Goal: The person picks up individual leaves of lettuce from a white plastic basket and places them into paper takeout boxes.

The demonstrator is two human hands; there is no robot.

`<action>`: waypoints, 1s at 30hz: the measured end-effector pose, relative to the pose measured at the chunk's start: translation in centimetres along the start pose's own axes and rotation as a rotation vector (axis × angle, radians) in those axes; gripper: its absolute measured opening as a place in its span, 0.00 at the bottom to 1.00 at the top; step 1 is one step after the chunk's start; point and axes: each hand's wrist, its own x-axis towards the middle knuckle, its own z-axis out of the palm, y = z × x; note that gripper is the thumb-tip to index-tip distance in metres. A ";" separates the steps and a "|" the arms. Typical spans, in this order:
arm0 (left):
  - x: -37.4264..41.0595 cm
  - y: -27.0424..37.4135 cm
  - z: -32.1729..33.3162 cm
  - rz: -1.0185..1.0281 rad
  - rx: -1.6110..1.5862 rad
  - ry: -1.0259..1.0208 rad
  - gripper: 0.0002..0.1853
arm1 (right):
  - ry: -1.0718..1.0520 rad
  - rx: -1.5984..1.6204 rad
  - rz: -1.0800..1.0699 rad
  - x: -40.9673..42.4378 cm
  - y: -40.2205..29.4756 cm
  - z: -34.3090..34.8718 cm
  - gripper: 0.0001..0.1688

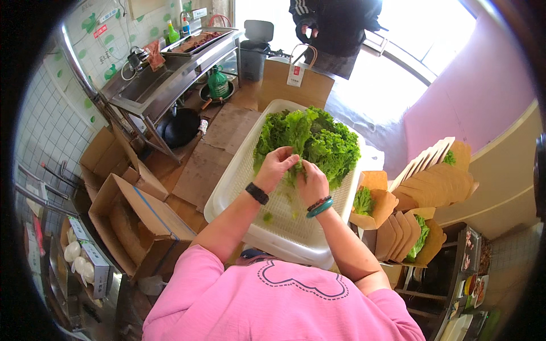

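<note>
Both my hands hold one green lettuce leaf above a white plastic basket. My left hand, with a dark band on the wrist, pinches the leaf between thumb and fingers. On the other side, my right hand grips its lower part; a green bangle and a beaded bracelet circle that wrist. A heap of curly lettuce fills the far half of the basket. Small green scraps lie on the perforated bottom nearer to me.
At right stand kraft paper food boxes, some with lettuce inside. A paper carrier bag stands beyond the basket, near another person. Left are open cardboard cartons and a steel sink.
</note>
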 end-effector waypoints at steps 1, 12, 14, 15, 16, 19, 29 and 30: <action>-0.1 0.4 0.3 0.033 0.034 0.002 0.15 | 0.010 0.075 0.037 0.1 0.4 -0.2 0.19; -0.2 1.1 1.1 0.010 -0.065 -0.141 0.13 | -0.334 1.068 0.391 -0.7 1.9 -2.3 0.10; -0.2 0.9 1.2 0.060 -0.030 -0.122 0.12 | -0.355 1.078 0.423 -0.9 1.9 -2.3 0.10; -0.2 0.7 1.3 0.062 -0.044 -0.116 0.11 | -0.329 1.072 0.444 -0.9 1.4 -2.5 0.11; -0.3 0.6 1.5 0.064 -0.059 -0.110 0.11 | -0.303 1.065 0.465 -1.0 1.1 -2.6 0.11; -0.6 0.5 2.1 0.068 -0.047 -0.110 0.10 | -0.305 1.108 0.463 -1.3 1.9 -2.6 0.13; -1.2 -0.6 5.6 0.035 -0.011 -0.192 0.11 | 0.027 0.893 0.276 -3.4 5.0 -4.5 0.14; -1.2 -0.4 5.9 0.037 0.047 -0.228 0.11 | 0.092 0.820 0.219 -3.5 5.9 -5.0 0.17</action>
